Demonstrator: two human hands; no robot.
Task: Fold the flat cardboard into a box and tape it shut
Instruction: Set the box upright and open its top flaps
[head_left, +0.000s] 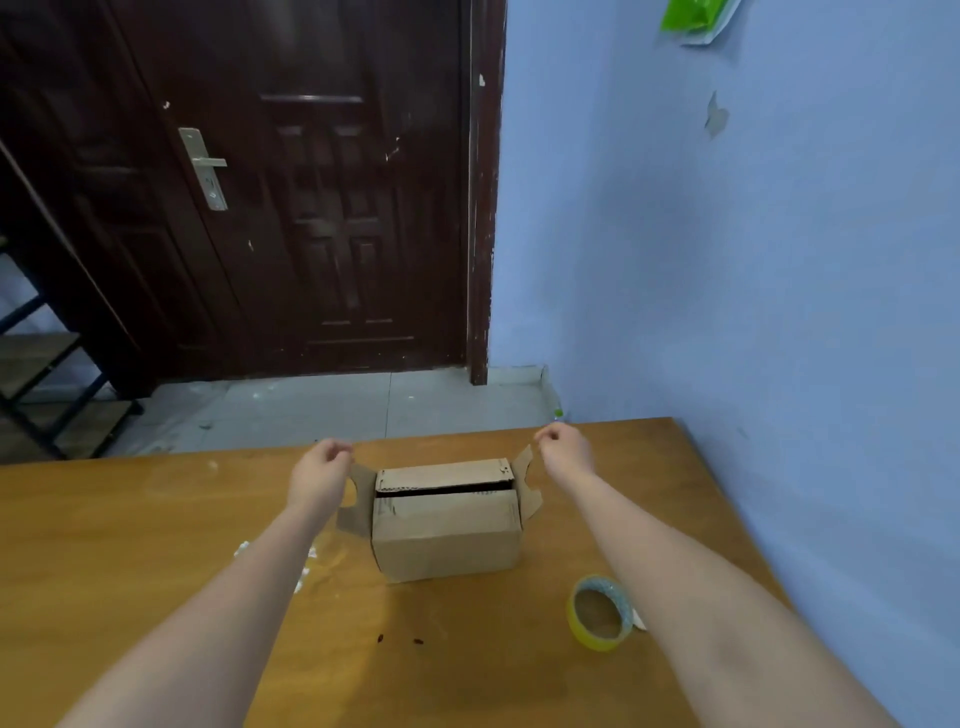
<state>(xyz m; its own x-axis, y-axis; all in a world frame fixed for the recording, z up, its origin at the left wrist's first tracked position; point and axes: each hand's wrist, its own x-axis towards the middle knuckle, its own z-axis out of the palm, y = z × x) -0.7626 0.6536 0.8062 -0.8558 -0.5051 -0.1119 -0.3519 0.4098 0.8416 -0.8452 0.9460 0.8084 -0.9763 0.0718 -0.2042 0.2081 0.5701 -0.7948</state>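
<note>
While the cardboard box stands mid-table, long axis crosswise: left hand pinches left side flap, right hand apparently right flap; tape roll nearer right.

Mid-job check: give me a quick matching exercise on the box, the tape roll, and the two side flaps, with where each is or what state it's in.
Things:
1. cardboard box
2. tape roll
3. left side flap
4. right side flap

States:
A. pinched at its top by the right hand, splayed outward
B. lies untouched on the table, near the right forearm
C. stands mid-table, long top flaps folded in with a dark gap between them
D. pinched at its top by the left hand, splayed outward

Pairs: 1-C, 2-B, 3-D, 4-A
</note>
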